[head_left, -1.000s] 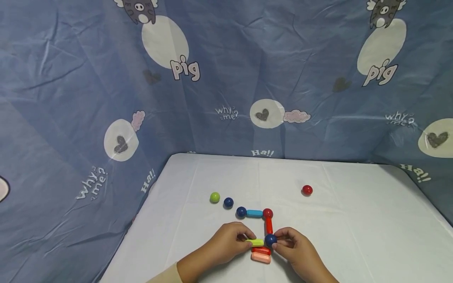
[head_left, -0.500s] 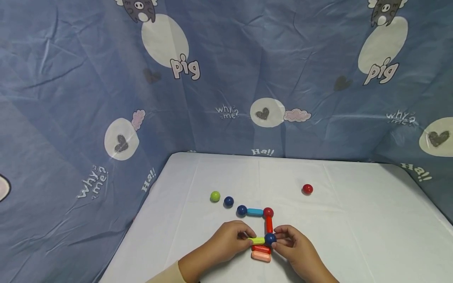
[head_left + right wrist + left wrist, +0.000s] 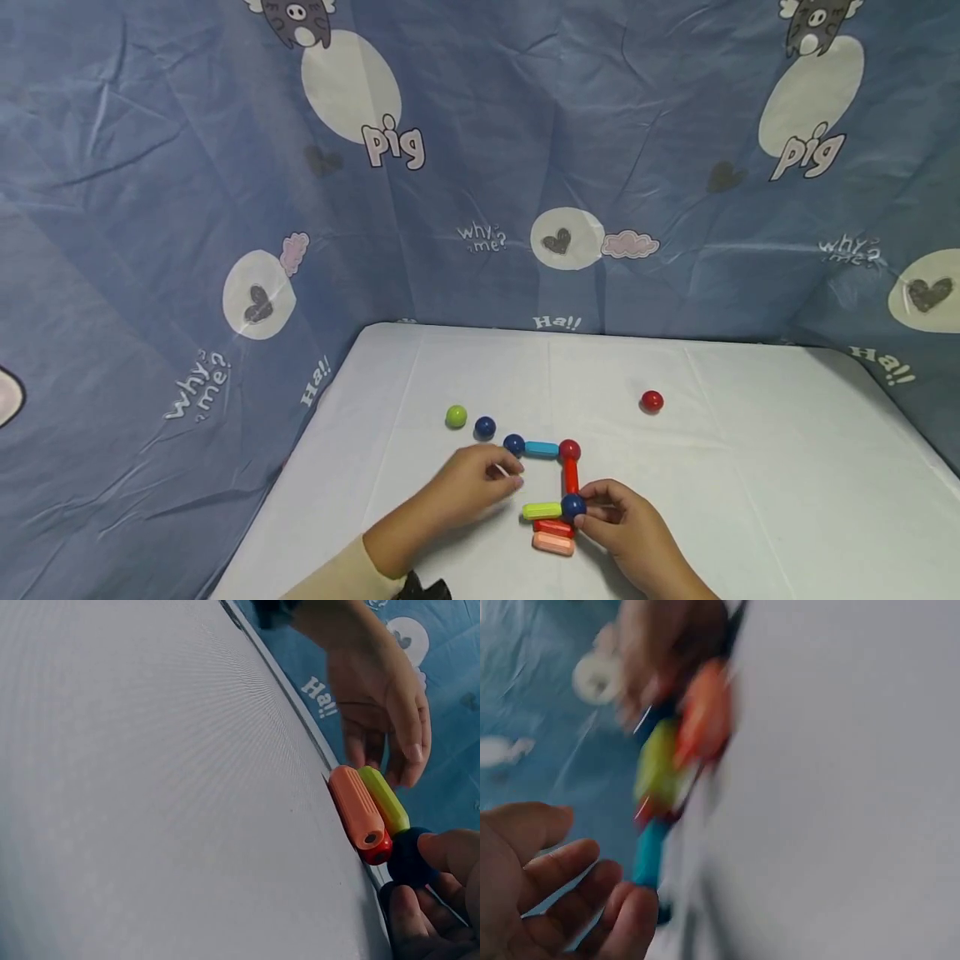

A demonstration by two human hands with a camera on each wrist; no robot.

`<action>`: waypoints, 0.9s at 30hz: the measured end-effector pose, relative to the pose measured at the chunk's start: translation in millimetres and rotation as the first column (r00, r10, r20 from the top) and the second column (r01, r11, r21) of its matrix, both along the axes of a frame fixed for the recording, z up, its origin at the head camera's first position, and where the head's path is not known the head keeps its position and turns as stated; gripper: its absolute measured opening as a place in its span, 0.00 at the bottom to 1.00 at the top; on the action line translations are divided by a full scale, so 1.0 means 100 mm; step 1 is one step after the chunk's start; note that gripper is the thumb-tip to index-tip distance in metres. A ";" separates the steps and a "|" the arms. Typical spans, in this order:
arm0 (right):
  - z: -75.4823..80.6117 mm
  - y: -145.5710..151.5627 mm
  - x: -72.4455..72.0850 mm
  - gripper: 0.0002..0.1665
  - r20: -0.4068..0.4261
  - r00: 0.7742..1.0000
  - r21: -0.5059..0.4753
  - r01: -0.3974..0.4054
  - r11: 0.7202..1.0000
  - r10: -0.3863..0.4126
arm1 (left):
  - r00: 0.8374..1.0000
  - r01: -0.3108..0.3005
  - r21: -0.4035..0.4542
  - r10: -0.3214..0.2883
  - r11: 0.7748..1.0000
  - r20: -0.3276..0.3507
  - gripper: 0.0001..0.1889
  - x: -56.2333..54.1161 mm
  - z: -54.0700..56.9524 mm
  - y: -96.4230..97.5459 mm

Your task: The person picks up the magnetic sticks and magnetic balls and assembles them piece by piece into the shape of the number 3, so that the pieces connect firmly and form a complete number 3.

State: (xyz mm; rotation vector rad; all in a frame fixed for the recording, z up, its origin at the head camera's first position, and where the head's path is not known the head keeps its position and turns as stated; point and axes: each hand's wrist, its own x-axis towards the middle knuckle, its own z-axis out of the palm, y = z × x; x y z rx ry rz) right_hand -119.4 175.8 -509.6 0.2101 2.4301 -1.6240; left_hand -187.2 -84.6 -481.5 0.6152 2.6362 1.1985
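Note:
In the head view, my right hand (image 3: 630, 533) pinches a dark blue ball (image 3: 573, 507) between thumb and fingers. A yellow-green rod (image 3: 542, 511) sticks out left from that ball, and a red rod (image 3: 571, 475) runs from it to a red ball (image 3: 570, 450). From there a light blue rod (image 3: 542, 449) leads to another dark blue ball (image 3: 513, 444). My left hand (image 3: 468, 487) is off to the left of the yellow-green rod, fingers loosely bent and holding nothing. Just below that rod lie a second red rod (image 3: 553, 527) and a salmon rod (image 3: 356, 806) with a round metal spot on its end.
Farther back on the white tabletop (image 3: 750, 467) are a lime green ball (image 3: 456, 417), a loose dark blue ball (image 3: 485, 428) and, to the right, a lone red ball (image 3: 652, 402). A blue printed cloth (image 3: 480, 167) hangs behind the table. The left wrist view is blurred.
The yellow-green rod has come against the dark blue ball. My left hand has let go of it and moved left and away. My right hand stays on the ball.

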 end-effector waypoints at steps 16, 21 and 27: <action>0.01 0.04 0.00 0.24 -0.002 1.000 -0.026 -0.009 1.000 0.009 | 0.957 -0.290 -0.082 0.287 0.953 -0.046 0.24 -0.90 -0.04 -0.55; 0.01 0.04 0.00 0.23 -0.006 1.000 -0.019 -0.002 1.000 0.002 | 0.969 -0.240 -0.090 0.233 0.967 -0.079 0.20 -0.88 -0.10 -0.48; 0.01 0.03 -0.01 0.24 -0.005 1.000 -0.007 -0.009 1.000 0.009 | 0.967 -0.243 -0.148 0.229 0.959 -0.109 0.12 -0.81 -0.15 -0.46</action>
